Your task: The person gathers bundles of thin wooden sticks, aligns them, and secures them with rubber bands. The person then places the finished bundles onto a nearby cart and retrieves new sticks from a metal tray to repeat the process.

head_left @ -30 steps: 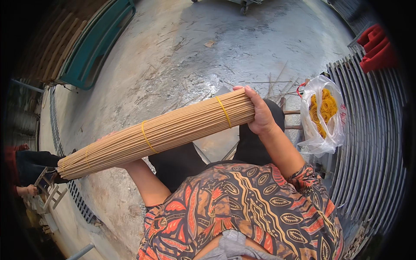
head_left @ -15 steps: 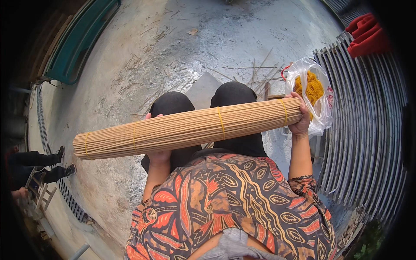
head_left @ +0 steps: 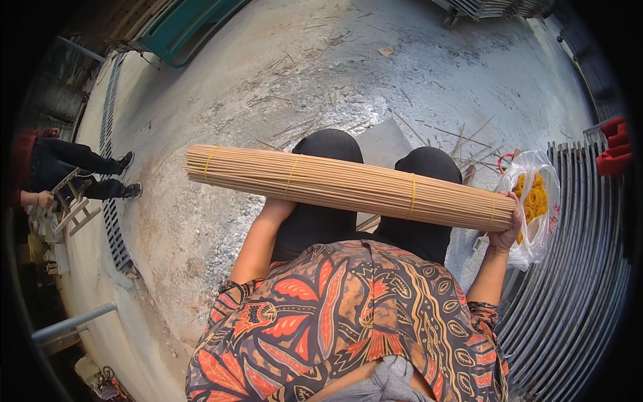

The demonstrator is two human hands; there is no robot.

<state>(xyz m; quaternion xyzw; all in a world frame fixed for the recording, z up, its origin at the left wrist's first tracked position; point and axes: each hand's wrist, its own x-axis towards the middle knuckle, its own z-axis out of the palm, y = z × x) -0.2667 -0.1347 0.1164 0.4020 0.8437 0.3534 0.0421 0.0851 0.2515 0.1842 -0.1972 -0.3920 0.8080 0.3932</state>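
Note:
A long bundle of thin tan incense sticks (head_left: 348,184) lies across in front of me, above my knees, with yellow rubber bands around it in several places. My right hand (head_left: 509,224) is closed around the bundle's right end, fingers over the tip. From below, my left hand (head_left: 278,209) grips the bundle left of its middle; most of its fingers are hidden behind the sticks. Just beyond my right hand sits a clear plastic bag (head_left: 544,175) filled with yellow rubber bands (head_left: 533,199).
Long grey metal racks (head_left: 569,268) are stacked at the right, with red cloth (head_left: 615,147) on them. Loose sticks (head_left: 462,141) litter the concrete floor. At the left, a person (head_left: 80,157) carries a small wooden stool (head_left: 77,204) beside a drain grate (head_left: 110,221). A green frame (head_left: 187,33) stands far left.
The view has swung, so everything sits further right. The bundle now slopes down toward its right end instead of up; both hands keep hold. More of the person at left shows.

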